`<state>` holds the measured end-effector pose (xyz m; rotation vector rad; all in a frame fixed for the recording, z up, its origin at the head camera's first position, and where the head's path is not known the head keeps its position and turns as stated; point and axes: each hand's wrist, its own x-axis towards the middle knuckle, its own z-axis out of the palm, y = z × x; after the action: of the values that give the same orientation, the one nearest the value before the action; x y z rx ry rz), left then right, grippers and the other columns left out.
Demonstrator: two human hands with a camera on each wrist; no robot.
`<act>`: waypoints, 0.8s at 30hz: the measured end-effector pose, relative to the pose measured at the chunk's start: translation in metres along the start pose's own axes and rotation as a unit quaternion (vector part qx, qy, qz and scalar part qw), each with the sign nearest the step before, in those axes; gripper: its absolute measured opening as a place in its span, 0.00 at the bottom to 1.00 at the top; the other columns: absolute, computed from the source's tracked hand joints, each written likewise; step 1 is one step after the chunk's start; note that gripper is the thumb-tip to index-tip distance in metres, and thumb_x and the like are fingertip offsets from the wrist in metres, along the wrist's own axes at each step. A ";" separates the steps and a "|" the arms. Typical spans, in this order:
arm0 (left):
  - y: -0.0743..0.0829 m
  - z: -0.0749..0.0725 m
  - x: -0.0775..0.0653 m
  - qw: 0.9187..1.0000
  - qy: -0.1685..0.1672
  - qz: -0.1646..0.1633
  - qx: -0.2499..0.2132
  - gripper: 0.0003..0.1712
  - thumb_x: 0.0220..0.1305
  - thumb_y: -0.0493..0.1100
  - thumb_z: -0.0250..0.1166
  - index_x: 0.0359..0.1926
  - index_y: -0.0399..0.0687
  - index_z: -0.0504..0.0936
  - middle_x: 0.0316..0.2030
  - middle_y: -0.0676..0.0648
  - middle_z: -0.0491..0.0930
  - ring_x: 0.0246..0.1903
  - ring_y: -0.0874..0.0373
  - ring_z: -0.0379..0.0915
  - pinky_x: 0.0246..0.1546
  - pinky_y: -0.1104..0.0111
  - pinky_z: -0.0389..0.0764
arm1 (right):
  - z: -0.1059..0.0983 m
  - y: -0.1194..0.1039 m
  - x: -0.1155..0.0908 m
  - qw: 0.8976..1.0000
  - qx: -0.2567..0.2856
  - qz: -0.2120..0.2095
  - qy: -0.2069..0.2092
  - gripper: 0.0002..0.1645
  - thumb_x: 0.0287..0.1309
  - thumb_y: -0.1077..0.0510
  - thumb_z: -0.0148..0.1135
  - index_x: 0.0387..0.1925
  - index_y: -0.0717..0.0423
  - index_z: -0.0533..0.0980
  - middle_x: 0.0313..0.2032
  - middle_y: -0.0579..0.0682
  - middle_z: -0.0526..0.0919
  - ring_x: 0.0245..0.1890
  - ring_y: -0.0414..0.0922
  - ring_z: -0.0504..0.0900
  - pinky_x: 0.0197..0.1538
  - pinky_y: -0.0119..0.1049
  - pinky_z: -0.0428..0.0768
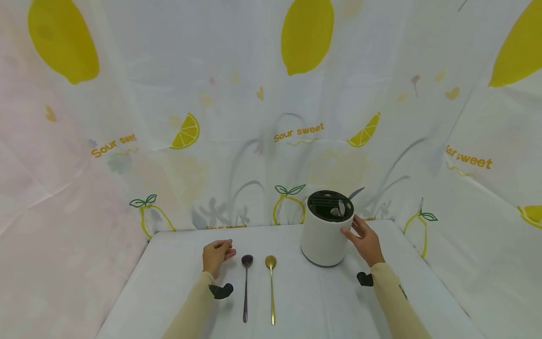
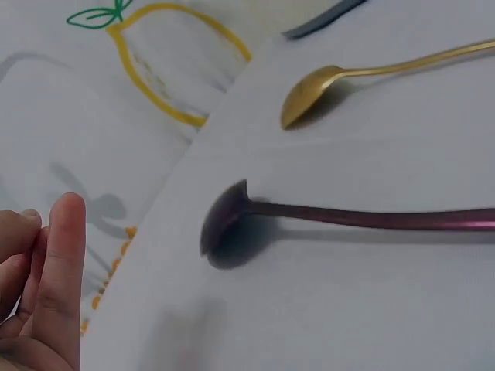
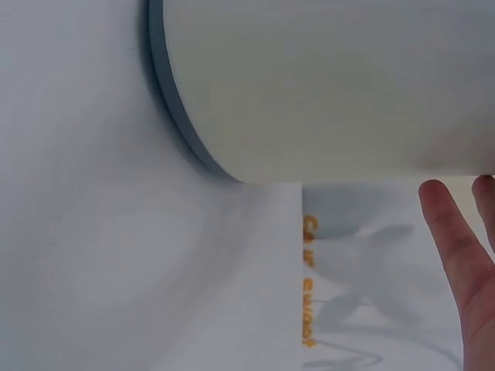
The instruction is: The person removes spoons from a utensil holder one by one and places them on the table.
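My right hand (image 1: 367,241) is at the right side of a white cylindrical utensil holder (image 1: 323,242), thumb at its near wall below the rim. Straight fingers (image 3: 456,239) lie right at the holder's wall in the right wrist view. From its black slotted top (image 1: 326,205) rise some silver utensil ends (image 1: 340,208). Over the table's left part is my left hand (image 1: 215,256), holding nothing, fingers relaxed with thumb and index close together. Just right of it lies a dark purple long-handled spoon (image 1: 246,287). A gold long-handled spoon (image 1: 272,287) lies parallel, farther right.
A white cloth covers the table (image 1: 169,282). Behind and on both sides hangs a lemon-print curtain (image 1: 237,165), close behind the holder at the table's back edge.
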<state>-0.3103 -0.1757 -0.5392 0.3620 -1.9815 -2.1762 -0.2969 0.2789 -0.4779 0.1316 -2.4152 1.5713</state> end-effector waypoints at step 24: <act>0.046 0.024 -0.013 0.998 -0.057 0.009 -0.029 0.15 0.64 0.36 0.66 0.46 0.25 0.80 0.29 0.42 0.81 0.29 0.53 0.84 0.36 0.64 0.86 | -0.028 -0.026 0.039 0.989 -0.013 -0.022 -0.147 0.68 0.46 0.47 0.78 0.77 0.48 0.42 0.76 0.53 0.47 0.72 0.61 0.51 0.61 0.57 0.72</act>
<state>-0.3070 -0.1536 -0.4909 0.2169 -1.9636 -2.2862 -0.3244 0.2960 -0.4342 0.4378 -2.6296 1.5969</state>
